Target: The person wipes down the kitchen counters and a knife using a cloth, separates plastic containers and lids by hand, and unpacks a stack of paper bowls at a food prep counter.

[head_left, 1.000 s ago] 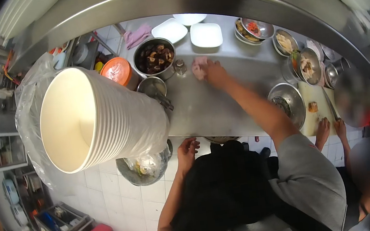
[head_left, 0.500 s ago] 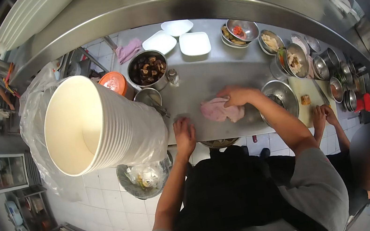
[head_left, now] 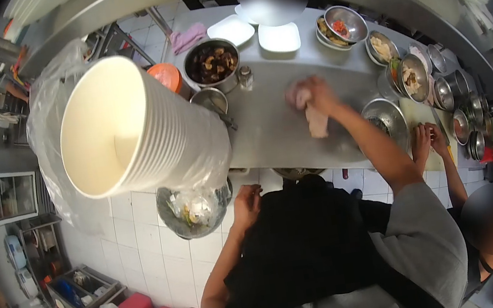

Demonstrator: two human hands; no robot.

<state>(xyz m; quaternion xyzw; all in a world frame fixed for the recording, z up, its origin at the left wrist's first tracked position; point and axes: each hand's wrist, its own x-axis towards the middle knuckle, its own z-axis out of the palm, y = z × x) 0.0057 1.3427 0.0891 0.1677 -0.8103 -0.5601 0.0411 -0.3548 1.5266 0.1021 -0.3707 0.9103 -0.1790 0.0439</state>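
A pink cloth [head_left: 317,122] is bunched under my right hand [head_left: 319,94], whose fingers are closed round it on the steel counter [head_left: 268,132]. Part of the cloth trails toward the counter's front edge. My left hand [head_left: 247,204] hangs just off that edge with its fingers curled, and nothing shows in it. Ahead of my left hand are a small glass shaker [head_left: 246,78], a pot of dark mushroom-like pieces [head_left: 213,64] and a small metal bowl with a utensil [head_left: 210,101]. A metal bowl [head_left: 388,124] stands right of my right forearm.
A tall stack of white paper tubs [head_left: 148,124] fills the left. White dishes [head_left: 279,38] stand at the back; food bowls [head_left: 413,77] line the right. A co-worker's hands [head_left: 430,137] are at a cutting board [head_left: 415,111]. Below the counter is a lined bin [head_left: 194,208].
The cloth went from near the shaker to the front middle, then farther back, with my right hand. My left hand touched the counter, then drew back off its edge. Another person's blurred head appeared behind the dishes.
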